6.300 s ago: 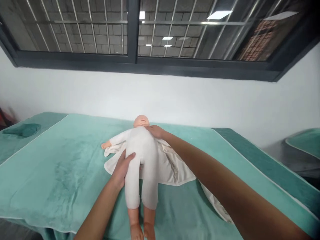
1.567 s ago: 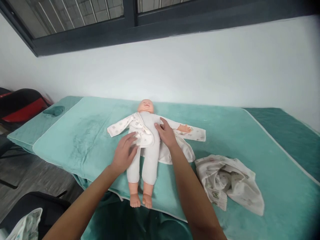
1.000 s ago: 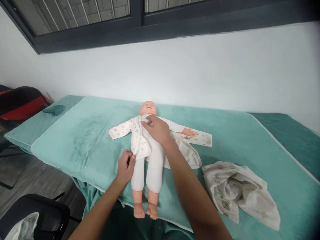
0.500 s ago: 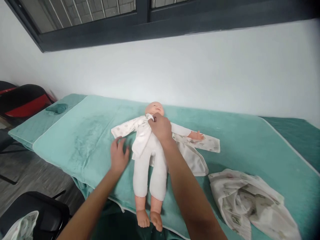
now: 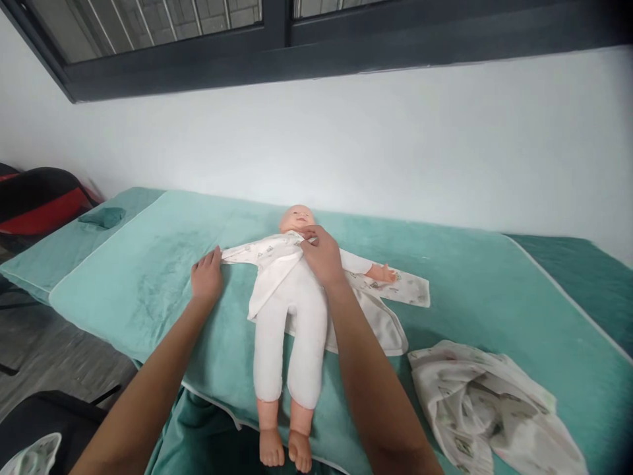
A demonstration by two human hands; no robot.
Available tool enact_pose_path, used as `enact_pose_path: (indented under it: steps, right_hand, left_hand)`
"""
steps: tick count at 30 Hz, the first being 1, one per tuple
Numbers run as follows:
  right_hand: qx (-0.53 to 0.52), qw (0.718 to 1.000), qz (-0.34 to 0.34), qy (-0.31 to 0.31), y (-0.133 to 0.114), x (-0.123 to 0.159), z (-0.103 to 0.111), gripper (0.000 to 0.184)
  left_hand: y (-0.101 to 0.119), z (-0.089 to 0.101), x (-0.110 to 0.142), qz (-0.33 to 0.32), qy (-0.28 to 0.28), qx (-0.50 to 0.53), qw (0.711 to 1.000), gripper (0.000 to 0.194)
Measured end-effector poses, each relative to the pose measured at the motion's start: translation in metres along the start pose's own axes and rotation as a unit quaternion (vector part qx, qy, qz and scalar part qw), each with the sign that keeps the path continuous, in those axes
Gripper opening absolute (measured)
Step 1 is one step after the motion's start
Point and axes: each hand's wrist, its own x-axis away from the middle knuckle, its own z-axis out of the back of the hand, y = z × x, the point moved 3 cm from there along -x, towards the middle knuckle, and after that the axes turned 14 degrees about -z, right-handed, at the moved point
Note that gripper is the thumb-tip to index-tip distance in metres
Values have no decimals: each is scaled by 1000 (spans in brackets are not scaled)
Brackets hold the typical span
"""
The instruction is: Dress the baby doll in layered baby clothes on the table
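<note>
A baby doll (image 5: pixel 289 333) in white cloth lies face up, its head toward the wall. A white printed baby shirt (image 5: pixel 274 264) is on one side of it, with the sleeve on the image left covering that arm. The other sleeve (image 5: pixel 413 290) lies flat under the doll's outstretched arm. My left hand (image 5: pixel 206 274) is closed on the cuff of the left sleeve, pulling it out straight. At the doll's neck, my right hand (image 5: pixel 321 254) pinches the shirt's front edge near the collar; the fingertips are partly hidden.
The doll lies on a bed with a green cover (image 5: pixel 148 277). A crumpled printed cloth (image 5: pixel 494 402) is at the right front. Chairs (image 5: pixel 44 204) stand at the left, another black chair (image 5: pixel 54 422) at the lower left. Behind are a white wall and a dark window frame (image 5: pixel 198 72).
My left hand has moved up and left onto the sleeve cuff and closed on it; the sleeve is straighter. The shirt front lies flatter across the doll's chest. My right hand stays near the collar.
</note>
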Motion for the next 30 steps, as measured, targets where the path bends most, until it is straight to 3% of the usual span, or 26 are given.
enact_pose_path:
  steps: [5,9,12,15,16,18,21,23,26,28,30]
  right_hand:
    - [-10,997,79,5,2,0,-4,38]
    - [-17,997,80,-3,7,8,-1,33]
    - [-20,996,92,9,15,19,5,31]
    - [-57,993,101,-31,28,34,7,38]
    - [-71,992,92,-44,33,40,8,41]
    - [-80,993,73,-47,42,50,13,46]
    - [4,996,94,-3,51,59,34,42]
    - [89,990,94,56,58,60,58,36]
    - [173,973,13,152,73,54,95,28]
    - [207,962,-58,166,83,51,106,22]
    - [245,956,-96,126,89,50,102,18]
  left_hand:
    - [11,6,23,28,92,64,993,54]
    - [44,21,53,-5,171,253,952,36]
    - [75,28,69,47,125,436,890,37]
    - [103,36,74,77,78,554,825,41]
    - [109,41,74,78,83,559,821,41]
    - [119,52,75,65,117,524,841,36]
    - [134,72,79,-35,169,437,883,24]
    - [148,83,83,-161,145,411,886,28]
    - [167,91,89,-319,53,415,851,34]
    - [170,94,86,-321,40,439,838,33]
    - [168,95,72,-237,64,473,846,28]
